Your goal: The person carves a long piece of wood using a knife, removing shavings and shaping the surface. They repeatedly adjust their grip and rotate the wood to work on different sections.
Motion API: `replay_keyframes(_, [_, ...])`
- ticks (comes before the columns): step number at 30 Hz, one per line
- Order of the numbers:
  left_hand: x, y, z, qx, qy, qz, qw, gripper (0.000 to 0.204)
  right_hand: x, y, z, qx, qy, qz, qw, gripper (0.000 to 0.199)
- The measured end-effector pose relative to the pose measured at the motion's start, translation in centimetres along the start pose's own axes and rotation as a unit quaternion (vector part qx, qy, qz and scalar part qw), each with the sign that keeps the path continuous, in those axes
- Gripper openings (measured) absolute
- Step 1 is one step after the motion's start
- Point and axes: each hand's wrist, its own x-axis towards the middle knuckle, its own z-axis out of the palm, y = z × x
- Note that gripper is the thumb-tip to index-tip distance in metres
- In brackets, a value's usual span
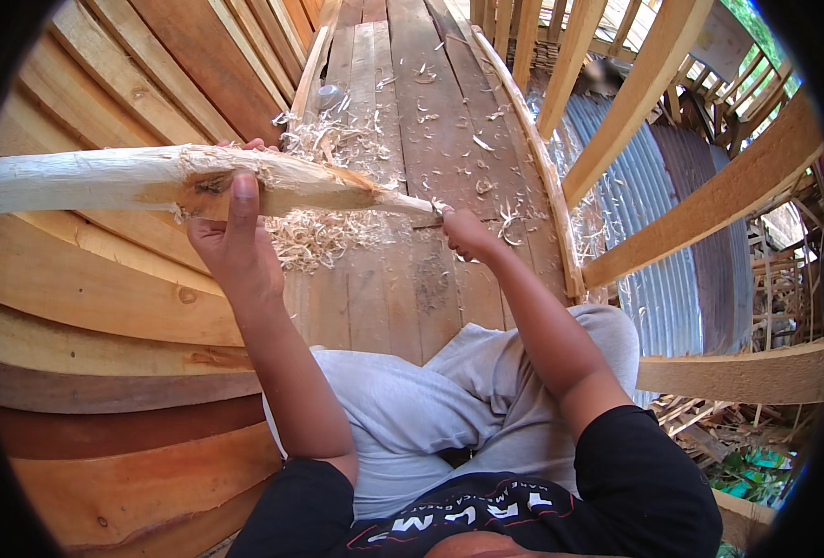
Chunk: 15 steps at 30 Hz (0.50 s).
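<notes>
One wall of boards (105, 298) stands along the left edge of one plank floor (440, 312). One long pale wood piece (165, 177) is held over the floor, its thick end reaching left across the wall and out of view. Its long axis runs left to right, dipping slightly; the tapered end points toward the floor's right edge and stops about midway across. Two hands are at it. The left hand (237, 223) is clamped on its thicker part, thumb on the near face, fingertips showing past the far side. The right hand (468, 234) is curled closed at the narrow tip; whether around the tip or a tool, I cannot tell. Shavings (314, 240), too many to count, lie near the floor's left edge, with one small clear round container (329, 96) beyond.
</notes>
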Motion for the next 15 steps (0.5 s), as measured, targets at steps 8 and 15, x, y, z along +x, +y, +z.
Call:
replay_keyframes(8, [-1.1, -5.0, 0.8, -0.112, -0.085, -0.047, 0.989, 0.065, -2.5, -1.1, 1.3, -0.125, 0.142, -0.075, 0.979, 0.060])
replay_keyframes(15, [-1.5, -4.9, -0.2, -0.180, -0.153, -0.001, 0.972, 0.066, -4.6, -2.4, 0.1, -0.259, 0.083, -0.148, 0.951, 0.052])
